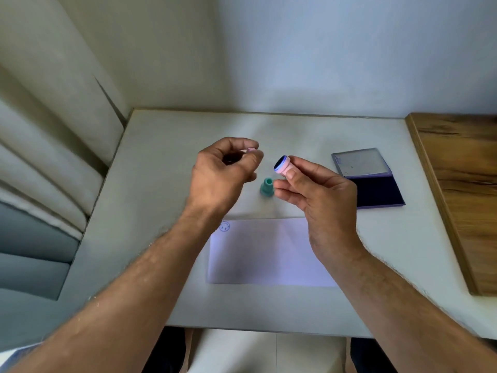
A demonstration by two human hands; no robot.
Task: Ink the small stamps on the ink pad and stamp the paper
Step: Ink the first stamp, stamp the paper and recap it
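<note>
My right hand (312,192) holds a small pink stamp (282,165) above the table, its dark inked face turned up and to the left. My left hand (223,173) hovers to its left with fingers curled; a small pink piece (251,150), perhaps the stamp's cap, shows at its fingertips. A teal stamp (267,186) stands upright on the table between my hands. The white paper (266,254) lies near the front edge and bears one blue round smiley print (224,226) at its top left corner. The open ink pad (376,191) lies to the right, lid (361,161) folded back.
A wooden board (462,184) borders the white table (161,157) on the right. Cushioned upholstery (40,157) runs along the left side. A wall stands behind the table.
</note>
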